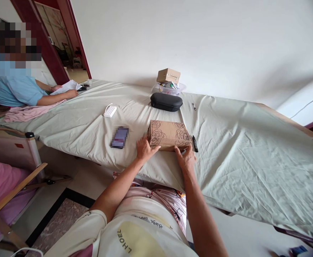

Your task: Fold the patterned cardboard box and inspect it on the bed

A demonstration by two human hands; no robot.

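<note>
A brown cardboard box (pixel 169 132) with dark flower drawings on its top corners lies on the cloth-covered table in front of me. My left hand (pixel 145 148) grips its near left corner, thumb along the front face. Around the near right corner is my right hand (pixel 185 156), its thumb also against the front. Just right of the box, close to my right fingers, lies a black marker (pixel 195 144). A phone (pixel 119 137), partly blurred out, rests on the cloth left of my left hand.
Behind the box sit a black hard case (pixel 166 102) and a clear plastic bin (pixel 181 87) with a small carton (pixel 168 75) on top. A white object (pixel 110 110) and a pen (pixel 194 106) lie nearby. At the left, a person (pixel 17 85) holds papers (pixel 68 86).
</note>
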